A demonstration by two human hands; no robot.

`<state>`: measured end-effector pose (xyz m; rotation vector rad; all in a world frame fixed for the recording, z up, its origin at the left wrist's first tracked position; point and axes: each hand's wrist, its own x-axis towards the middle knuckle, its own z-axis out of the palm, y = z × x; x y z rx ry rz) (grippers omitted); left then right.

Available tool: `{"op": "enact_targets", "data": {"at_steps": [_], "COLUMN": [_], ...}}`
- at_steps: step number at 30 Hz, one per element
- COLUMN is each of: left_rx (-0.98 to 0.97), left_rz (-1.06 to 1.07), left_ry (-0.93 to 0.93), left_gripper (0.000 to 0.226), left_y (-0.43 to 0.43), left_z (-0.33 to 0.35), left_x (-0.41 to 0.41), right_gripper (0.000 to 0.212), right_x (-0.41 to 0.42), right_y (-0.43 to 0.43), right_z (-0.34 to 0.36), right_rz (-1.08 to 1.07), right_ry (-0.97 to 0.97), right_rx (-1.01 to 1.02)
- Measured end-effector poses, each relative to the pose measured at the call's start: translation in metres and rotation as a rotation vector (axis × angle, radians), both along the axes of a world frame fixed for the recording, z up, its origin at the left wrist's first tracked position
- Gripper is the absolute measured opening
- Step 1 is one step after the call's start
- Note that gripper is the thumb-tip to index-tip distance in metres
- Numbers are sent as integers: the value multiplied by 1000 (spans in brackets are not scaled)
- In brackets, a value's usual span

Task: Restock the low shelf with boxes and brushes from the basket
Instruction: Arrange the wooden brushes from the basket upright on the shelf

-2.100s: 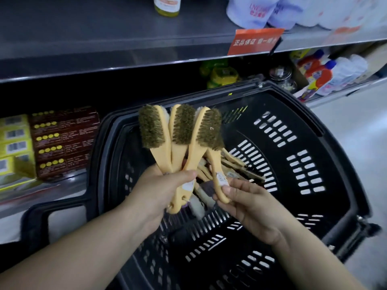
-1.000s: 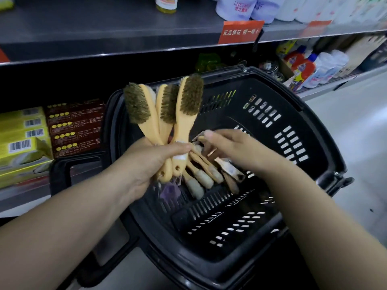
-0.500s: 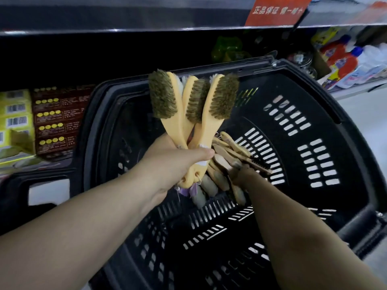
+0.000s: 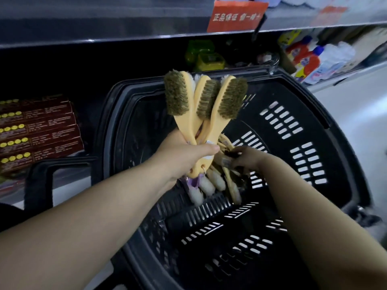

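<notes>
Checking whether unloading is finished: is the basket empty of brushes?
No, several brushes lie in the basket, by the right hand.

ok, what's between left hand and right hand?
Head view: handles of loose brushes in the basket fill that gap, beside the held brushes in the left hand; right hand grips one.

The left forearm (image 4: 94,216), bare, runs up from the lower left, its wrist straight. The left hand (image 4: 184,155) is raised, fist closed round the handles of three yellow brushes (image 4: 209,105), with the thumb laid across the front and pointing right. The right forearm (image 4: 314,206) comes in from the lower right and angles downward. The right hand (image 4: 245,159) is lower, palm down, fingers curled onto loose brushes (image 4: 215,181); shadow hides whether it grips one.
</notes>
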<state>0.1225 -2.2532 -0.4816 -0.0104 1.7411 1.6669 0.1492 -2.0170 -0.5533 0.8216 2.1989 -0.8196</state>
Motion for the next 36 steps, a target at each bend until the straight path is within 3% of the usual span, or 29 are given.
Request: {"op": "enact_targets", "data": {"at_steps": [5, 12, 16, 19, 25, 34, 36], "left_rx": [26, 90, 207, 316, 334, 232, 198], "left_rz": [-11, -4, 17, 67, 172, 246, 308], "left_ry": [53, -7, -79, -98, -42, -10, -15], "left_gripper": [30, 37, 38, 41, 39, 13, 9], "left_y": [-2, -42, -77, -105, -161, -213, -221], "left_z": [10, 37, 56, 69, 80, 74, 69], "left_x": [-1, 0, 12, 22, 28, 31, 30], "right_gripper": [35, 26, 12, 5, 14, 13, 25], "right_x": [19, 42, 27, 14, -15, -53, -51], "right_y": [-8, -60, -94, -126, -182, -261, -278], "right_z": [91, 165, 182, 186, 198, 175, 165], "right_rz": [-5, -350, -464, -449, -283, -324, -405], "right_ry": [466, 817, 1014, 1117, 1086, 790, 709], "right_rx": [17, -633, -583, -411, -263, -497, -646]}}
